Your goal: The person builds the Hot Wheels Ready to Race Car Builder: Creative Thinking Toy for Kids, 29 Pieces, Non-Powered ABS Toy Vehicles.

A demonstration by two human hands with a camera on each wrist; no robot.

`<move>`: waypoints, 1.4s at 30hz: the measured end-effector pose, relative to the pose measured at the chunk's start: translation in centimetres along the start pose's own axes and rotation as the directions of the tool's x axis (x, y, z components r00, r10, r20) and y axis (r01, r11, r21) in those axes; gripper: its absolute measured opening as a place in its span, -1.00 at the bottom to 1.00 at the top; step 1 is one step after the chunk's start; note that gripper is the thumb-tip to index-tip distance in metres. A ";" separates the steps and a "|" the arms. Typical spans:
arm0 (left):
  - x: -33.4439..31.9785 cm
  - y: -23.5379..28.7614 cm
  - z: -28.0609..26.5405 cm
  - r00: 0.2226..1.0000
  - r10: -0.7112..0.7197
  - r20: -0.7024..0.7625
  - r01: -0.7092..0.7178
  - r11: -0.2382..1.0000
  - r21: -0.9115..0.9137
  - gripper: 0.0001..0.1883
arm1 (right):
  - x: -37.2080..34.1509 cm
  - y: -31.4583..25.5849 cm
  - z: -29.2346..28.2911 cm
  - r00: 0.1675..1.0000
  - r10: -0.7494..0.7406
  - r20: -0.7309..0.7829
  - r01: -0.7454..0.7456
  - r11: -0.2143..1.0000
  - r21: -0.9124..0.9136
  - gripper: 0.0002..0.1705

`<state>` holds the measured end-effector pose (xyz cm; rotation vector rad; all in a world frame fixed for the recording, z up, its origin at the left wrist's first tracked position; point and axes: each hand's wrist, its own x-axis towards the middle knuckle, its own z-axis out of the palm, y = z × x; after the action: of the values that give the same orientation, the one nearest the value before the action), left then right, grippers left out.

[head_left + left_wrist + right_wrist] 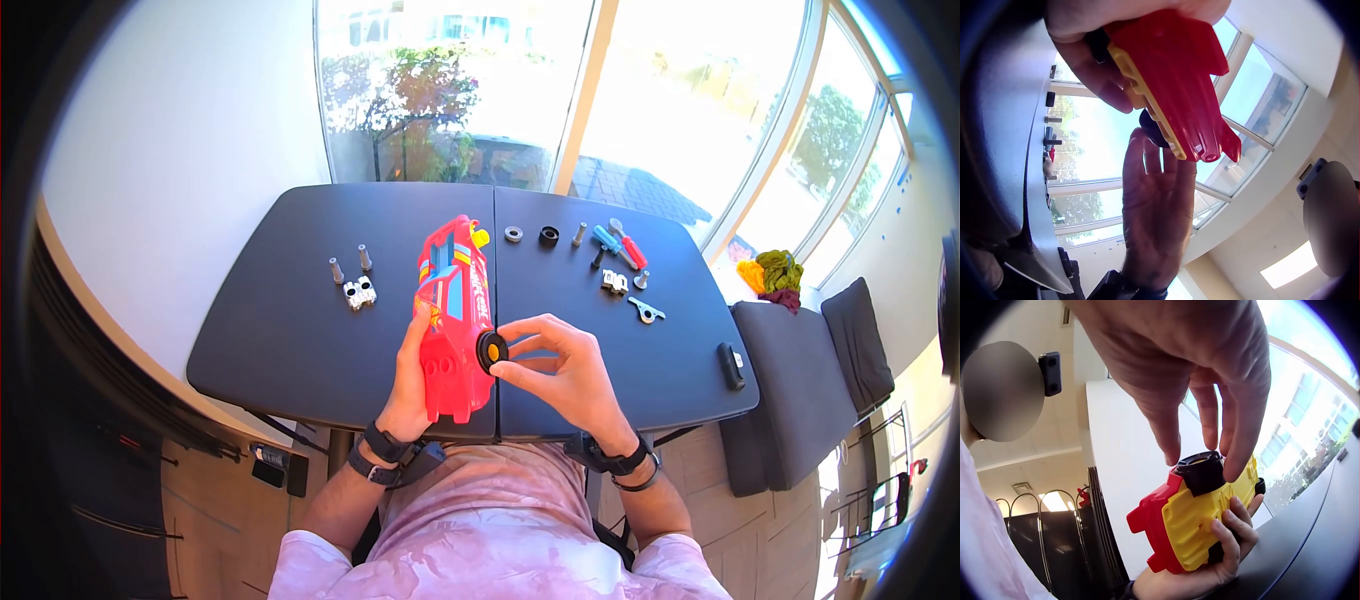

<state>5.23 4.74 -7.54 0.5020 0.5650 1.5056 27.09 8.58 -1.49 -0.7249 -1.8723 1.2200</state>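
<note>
A red toy car (452,300) with blue windows and a yellow underside is held above the table, its long side turned up. My left hand (404,388) grips it from the left, and in the right wrist view the fingers (1238,531) wrap onto the yellow underside (1191,519). A black wheel (491,350) with a yellow centre sits on the car's near right side. Thumb and fingers of my right hand (562,372) pinch this wheel at its rim. In the left wrist view, the red body (1179,81) partly hides the wheel.
On the dark folding table (270,360) lie a white block (360,292) and two grey pegs at left. At right are a grey ring (514,234), a black wheel (549,236), a blue-handled tool (606,239), a red screwdriver (634,253), and a grey wrench-shaped piece (647,312).
</note>
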 end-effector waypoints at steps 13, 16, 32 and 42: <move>0.0 0.0 -0.1 1.000 0.007 0.003 -0.007 1.000 0.009 -0.26 | 0.2 0.7 -0.5 0.993 -0.037 0.110 0.027 0.996 0.090 -0.49; 0.1 0.0 -0.2 1.000 0.012 0.000 -0.012 1.000 0.005 -0.25 | 0.2 0.8 -0.6 0.989 -0.042 0.140 0.026 0.994 0.108 -0.48; 0.1 -0.1 -0.2 1.000 0.017 0.003 -0.017 1.000 0.004 -0.24 | 0.1 0.1 -0.7 0.988 -0.020 0.152 -0.006 0.986 0.168 -0.46; -0.1 0.1 -0.3 1.000 -0.007 0.028 0.007 1.000 0.007 -0.23 | -0.1 0.9 0.2 0.997 -0.066 0.042 0.063 0.996 0.060 -0.49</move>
<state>4.99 4.60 -7.71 0.5256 0.5499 1.4880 27.05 8.72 -2.38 -0.6059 -1.8724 1.2534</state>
